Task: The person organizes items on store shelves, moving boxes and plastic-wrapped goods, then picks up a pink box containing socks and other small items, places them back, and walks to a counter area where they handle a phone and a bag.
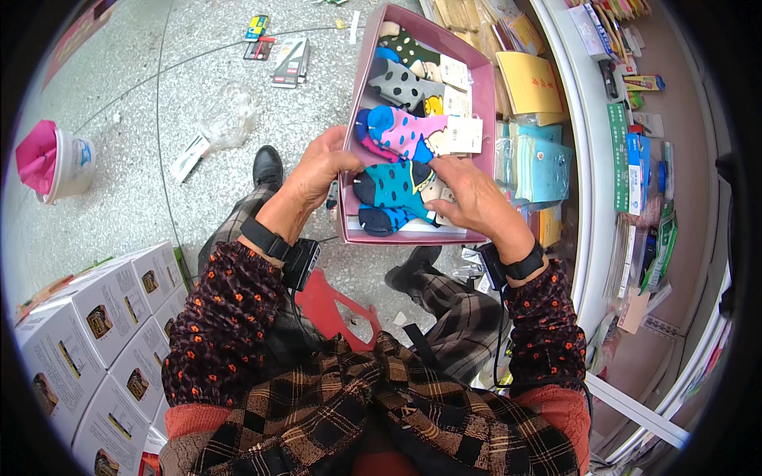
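A pink open box [361, 87] is in front of me, with several pairs of socks laid in a column inside. My left hand [316, 170] is closed over the box's left wall, its thumb over the rim beside the sock toes. At the near end, my right hand [476, 194] grips the label end of a pair of teal spotted socks [394, 184], thumb and fingers around it. Blue socks [386, 220] lie partly under that pair. Farther up are pink socks with blue dots [401, 131], grey dotted socks [401, 83] and dark green dotted socks [409, 49]. White labels hang on their right ends.
Right of the box are yellow envelopes [530, 83], pale blue packets [541, 163] and a white-edged shelf [591, 159] of stationery. White cartons [103, 317] are stacked at lower left. A white bucket [73, 166], small packages [291, 62] and a red stool [321, 309] stand or lie on the floor.
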A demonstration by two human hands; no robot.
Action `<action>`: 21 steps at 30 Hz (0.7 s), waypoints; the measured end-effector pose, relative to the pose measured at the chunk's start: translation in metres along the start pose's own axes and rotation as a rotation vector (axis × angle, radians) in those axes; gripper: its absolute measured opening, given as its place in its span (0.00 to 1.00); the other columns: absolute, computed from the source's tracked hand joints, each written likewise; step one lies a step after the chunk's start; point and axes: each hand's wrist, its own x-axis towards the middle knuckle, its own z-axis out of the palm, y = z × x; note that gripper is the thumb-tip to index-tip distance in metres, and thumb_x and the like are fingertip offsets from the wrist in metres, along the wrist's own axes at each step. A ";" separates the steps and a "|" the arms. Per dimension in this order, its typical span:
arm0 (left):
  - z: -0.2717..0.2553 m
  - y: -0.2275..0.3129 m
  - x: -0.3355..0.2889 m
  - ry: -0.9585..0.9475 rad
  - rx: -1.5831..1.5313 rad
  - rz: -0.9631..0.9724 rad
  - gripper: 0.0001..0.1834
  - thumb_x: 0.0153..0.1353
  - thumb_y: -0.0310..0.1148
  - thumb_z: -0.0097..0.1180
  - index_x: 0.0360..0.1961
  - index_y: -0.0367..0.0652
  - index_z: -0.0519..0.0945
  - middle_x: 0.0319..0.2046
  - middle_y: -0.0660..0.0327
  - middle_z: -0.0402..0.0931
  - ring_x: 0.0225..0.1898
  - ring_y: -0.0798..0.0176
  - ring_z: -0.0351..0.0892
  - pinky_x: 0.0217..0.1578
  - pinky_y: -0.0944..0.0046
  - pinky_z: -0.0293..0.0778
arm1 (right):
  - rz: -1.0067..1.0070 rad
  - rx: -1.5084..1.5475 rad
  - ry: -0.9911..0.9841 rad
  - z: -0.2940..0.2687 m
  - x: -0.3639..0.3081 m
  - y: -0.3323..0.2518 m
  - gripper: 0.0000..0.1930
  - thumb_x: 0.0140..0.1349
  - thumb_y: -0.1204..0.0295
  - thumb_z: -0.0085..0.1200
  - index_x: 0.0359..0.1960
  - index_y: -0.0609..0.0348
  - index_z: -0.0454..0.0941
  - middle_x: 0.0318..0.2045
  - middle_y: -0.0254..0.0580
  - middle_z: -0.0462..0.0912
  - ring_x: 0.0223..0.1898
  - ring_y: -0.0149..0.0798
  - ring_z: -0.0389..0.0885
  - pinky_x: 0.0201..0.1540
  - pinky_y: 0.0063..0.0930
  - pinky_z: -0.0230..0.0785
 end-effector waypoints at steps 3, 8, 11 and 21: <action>-0.001 -0.003 0.002 0.022 -0.026 0.013 0.26 0.43 0.22 0.52 0.50 0.33 0.75 0.37 0.61 0.79 0.33 0.70 0.76 0.35 0.72 0.70 | 0.062 0.089 -0.045 0.003 0.003 -0.002 0.30 0.46 0.67 0.64 0.54 0.61 0.73 0.51 0.56 0.77 0.51 0.56 0.76 0.54 0.42 0.68; -0.005 -0.004 0.001 0.115 -0.105 -0.050 0.22 0.44 0.19 0.52 0.45 0.32 0.75 0.35 0.60 0.78 0.32 0.68 0.76 0.36 0.69 0.73 | -0.106 0.216 0.020 -0.027 -0.008 0.001 0.20 0.46 0.65 0.62 0.42 0.57 0.82 0.45 0.50 0.81 0.46 0.50 0.79 0.51 0.39 0.71; -0.013 -0.004 0.001 0.195 -0.169 0.019 0.20 0.45 0.17 0.52 0.44 0.33 0.75 0.33 0.61 0.77 0.32 0.67 0.77 0.35 0.69 0.73 | 0.243 0.379 0.471 -0.078 -0.080 0.023 0.16 0.52 0.73 0.61 0.44 0.61 0.79 0.44 0.40 0.81 0.44 0.33 0.77 0.48 0.27 0.70; -0.027 -0.005 0.015 0.323 -0.240 0.100 0.18 0.42 0.18 0.51 0.40 0.36 0.73 0.30 0.63 0.73 0.31 0.67 0.71 0.35 0.69 0.71 | 0.941 0.031 0.842 0.034 -0.170 0.074 0.23 0.59 0.62 0.60 0.53 0.63 0.75 0.45 0.50 0.82 0.45 0.44 0.80 0.49 0.38 0.72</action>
